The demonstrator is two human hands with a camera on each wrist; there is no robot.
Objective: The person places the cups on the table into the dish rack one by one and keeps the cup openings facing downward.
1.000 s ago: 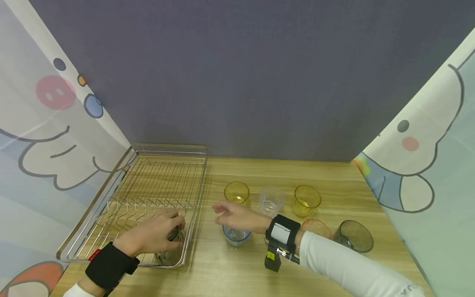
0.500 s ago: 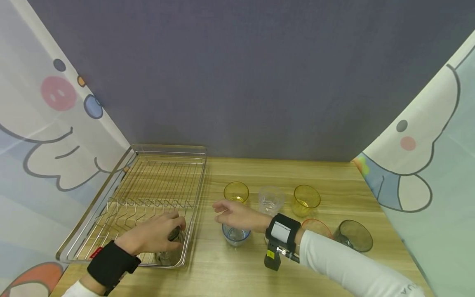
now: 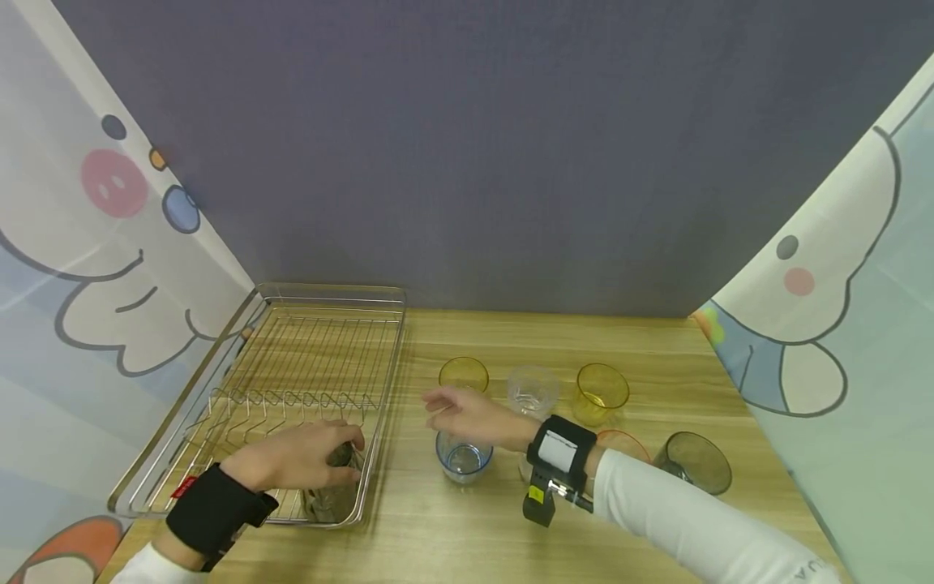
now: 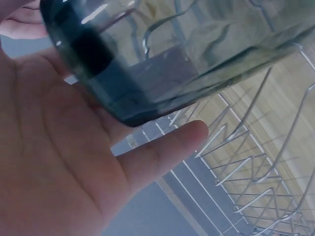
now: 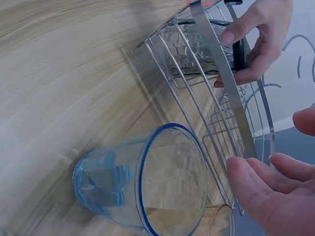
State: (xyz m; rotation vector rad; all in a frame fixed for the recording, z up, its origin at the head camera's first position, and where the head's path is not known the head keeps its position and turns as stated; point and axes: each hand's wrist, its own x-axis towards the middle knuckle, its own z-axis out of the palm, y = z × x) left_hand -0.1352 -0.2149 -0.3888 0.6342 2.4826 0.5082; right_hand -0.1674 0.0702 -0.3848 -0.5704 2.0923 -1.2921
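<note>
My left hand (image 3: 299, 458) holds a smoky grey glass (image 4: 197, 59) from above, at the front right corner of the wire dish rack (image 3: 397, 341). The glass stands upside down, its thick dark base toward my palm; thumb and fingers lie on opposite sides of it in the right wrist view. My right hand (image 3: 474, 418) hangs with loosely bent fingers over a clear blue-rimmed glass (image 5: 172, 182), holding nothing. That glass stands upright on the table. Behind the right hand, a yellow glass (image 3: 464, 371) is partly hidden.
Right of the yellow glass stand a clear glass (image 3: 533, 389) and another yellow glass (image 3: 601, 393). Nearer are an orange-rimmed glass (image 3: 623, 444), partly behind the right forearm, and a tilted-looking grey glass (image 3: 696, 462). Wire dividers (image 3: 292, 399) cross the rack. A dark panel (image 3: 474, 162) closes the back.
My right hand has shifted slightly right, showing more of the blue-rimmed glass. The left hand stays at the grey glass in the rack, almost unmoved.
</note>
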